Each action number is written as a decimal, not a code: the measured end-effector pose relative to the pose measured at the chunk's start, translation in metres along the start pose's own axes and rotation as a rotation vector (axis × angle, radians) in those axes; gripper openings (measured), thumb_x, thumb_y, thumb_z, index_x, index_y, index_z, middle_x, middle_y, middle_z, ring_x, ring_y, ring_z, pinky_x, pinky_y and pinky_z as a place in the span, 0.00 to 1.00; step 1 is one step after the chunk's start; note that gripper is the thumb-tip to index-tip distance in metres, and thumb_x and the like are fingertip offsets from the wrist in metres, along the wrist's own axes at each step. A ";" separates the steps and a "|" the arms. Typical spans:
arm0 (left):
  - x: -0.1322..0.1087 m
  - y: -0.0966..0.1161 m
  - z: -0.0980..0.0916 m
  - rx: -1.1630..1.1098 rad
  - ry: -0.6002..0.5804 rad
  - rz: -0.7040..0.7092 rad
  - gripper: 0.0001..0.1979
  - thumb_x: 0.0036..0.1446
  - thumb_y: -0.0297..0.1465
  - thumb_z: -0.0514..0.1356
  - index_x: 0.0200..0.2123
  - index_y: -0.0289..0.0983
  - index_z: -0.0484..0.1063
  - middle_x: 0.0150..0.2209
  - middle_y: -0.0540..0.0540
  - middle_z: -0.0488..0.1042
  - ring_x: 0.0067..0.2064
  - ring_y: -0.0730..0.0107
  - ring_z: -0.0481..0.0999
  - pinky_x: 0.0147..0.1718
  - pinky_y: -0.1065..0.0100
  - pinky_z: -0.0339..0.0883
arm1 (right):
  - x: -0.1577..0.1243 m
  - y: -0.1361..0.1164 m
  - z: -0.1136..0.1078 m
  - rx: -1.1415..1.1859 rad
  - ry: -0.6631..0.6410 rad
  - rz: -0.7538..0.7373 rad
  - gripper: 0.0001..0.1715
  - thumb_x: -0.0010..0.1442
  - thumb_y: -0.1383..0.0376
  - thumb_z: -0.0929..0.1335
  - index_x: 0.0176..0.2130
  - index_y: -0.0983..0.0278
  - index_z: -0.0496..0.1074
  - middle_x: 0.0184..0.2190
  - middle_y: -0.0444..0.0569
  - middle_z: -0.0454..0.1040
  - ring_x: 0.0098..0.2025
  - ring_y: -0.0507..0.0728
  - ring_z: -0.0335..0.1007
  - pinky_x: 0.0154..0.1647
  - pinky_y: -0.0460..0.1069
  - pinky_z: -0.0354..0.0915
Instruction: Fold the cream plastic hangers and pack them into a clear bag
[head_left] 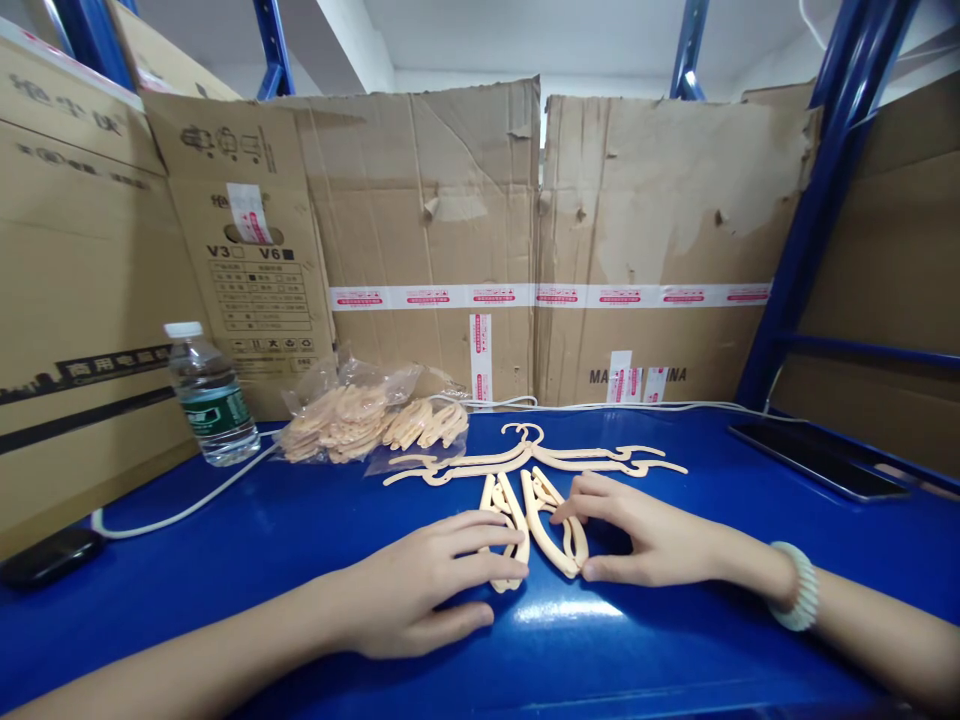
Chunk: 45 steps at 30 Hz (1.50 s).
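Two cream plastic folding hangers lie folded side by side on the blue tabletop (300, 560). My left hand (424, 580) rests over the left folded hanger (510, 572), its fingers stretched out across it and the thumb apart on the near side. The right folded hanger (546, 548) sits between the thumb and curled fingers of my right hand (637, 535), the thumb at its lower end and fingertips at its inner edge. Just beyond them lie unfolded cream hangers (577, 462), overlapping, their arms spread and two hooks pointing away from me.
Clear plastic bags of folded hangers (341, 420) lie at the back left, near a water bottle (214, 400). A black phone-like device (817, 460) is at right, a dark object (52, 558) at left. White cable (187, 515) crosses the table; cardboard (435, 240) walls the back.
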<state>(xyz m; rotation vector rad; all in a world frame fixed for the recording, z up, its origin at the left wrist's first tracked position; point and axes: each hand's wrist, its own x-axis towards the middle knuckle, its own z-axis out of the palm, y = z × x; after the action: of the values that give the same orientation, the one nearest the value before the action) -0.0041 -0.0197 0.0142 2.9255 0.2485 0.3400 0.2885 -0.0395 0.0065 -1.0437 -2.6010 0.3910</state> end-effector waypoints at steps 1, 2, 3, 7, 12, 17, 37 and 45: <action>0.000 -0.001 0.000 -0.002 -0.003 -0.005 0.20 0.61 0.27 0.55 0.57 0.40 0.63 0.60 0.40 0.65 0.63 0.58 0.60 0.60 0.54 0.58 | 0.000 0.000 0.000 -0.002 0.003 -0.004 0.27 0.58 0.51 0.68 0.52 0.64 0.68 0.41 0.50 0.66 0.42 0.57 0.63 0.46 0.51 0.61; 0.000 -0.001 0.000 -0.006 -0.002 -0.008 0.20 0.61 0.27 0.55 0.57 0.40 0.63 0.60 0.40 0.64 0.62 0.58 0.60 0.60 0.54 0.58 | 0.001 0.001 0.001 -0.004 0.005 -0.008 0.27 0.58 0.51 0.68 0.51 0.64 0.68 0.41 0.51 0.66 0.42 0.57 0.63 0.46 0.51 0.61; 0.000 -0.002 0.000 -0.013 0.002 -0.007 0.20 0.61 0.27 0.55 0.57 0.40 0.63 0.60 0.40 0.65 0.62 0.58 0.60 0.60 0.54 0.58 | 0.001 0.001 0.001 -0.005 0.007 -0.012 0.27 0.58 0.51 0.68 0.51 0.64 0.68 0.41 0.51 0.66 0.42 0.57 0.63 0.46 0.51 0.61; 0.000 -0.003 0.001 -0.049 0.019 -0.015 0.21 0.61 0.27 0.55 0.57 0.41 0.63 0.59 0.41 0.65 0.62 0.57 0.61 0.60 0.53 0.57 | 0.001 0.001 0.001 -0.003 0.010 -0.019 0.26 0.58 0.51 0.68 0.50 0.64 0.68 0.41 0.51 0.66 0.42 0.58 0.63 0.46 0.52 0.61; -0.001 -0.003 0.001 -0.063 0.014 -0.036 0.20 0.61 0.27 0.55 0.57 0.41 0.64 0.59 0.40 0.65 0.62 0.57 0.60 0.60 0.53 0.57 | 0.001 0.000 0.000 0.017 0.022 -0.020 0.26 0.58 0.51 0.69 0.50 0.64 0.67 0.42 0.51 0.66 0.42 0.58 0.63 0.45 0.52 0.61; -0.002 -0.004 0.002 -0.091 0.040 -0.044 0.19 0.63 0.28 0.54 0.56 0.41 0.65 0.59 0.40 0.65 0.62 0.57 0.61 0.60 0.54 0.57 | 0.001 -0.002 0.002 0.014 0.053 -0.004 0.26 0.57 0.49 0.69 0.47 0.64 0.67 0.39 0.50 0.68 0.38 0.57 0.63 0.40 0.51 0.61; -0.002 -0.019 0.008 -0.289 0.378 -0.358 0.09 0.62 0.32 0.54 0.44 0.39 0.69 0.47 0.44 0.74 0.50 0.61 0.72 0.52 0.58 0.64 | 0.000 0.014 0.002 0.083 0.283 0.118 0.13 0.62 0.57 0.66 0.32 0.63 0.63 0.31 0.46 0.68 0.31 0.53 0.62 0.33 0.48 0.61; -0.002 -0.030 0.011 -0.437 0.472 -0.503 0.08 0.57 0.31 0.58 0.27 0.37 0.62 0.40 0.45 0.75 0.45 0.63 0.74 0.45 0.60 0.68 | 0.000 0.023 0.003 0.162 0.254 0.151 0.15 0.60 0.57 0.68 0.29 0.64 0.65 0.27 0.44 0.69 0.31 0.53 0.64 0.34 0.48 0.61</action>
<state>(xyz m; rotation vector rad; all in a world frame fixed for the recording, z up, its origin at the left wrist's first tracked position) -0.0072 0.0072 -0.0026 2.2210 0.8341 0.8650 0.3014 -0.0237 -0.0041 -1.1546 -2.2370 0.4636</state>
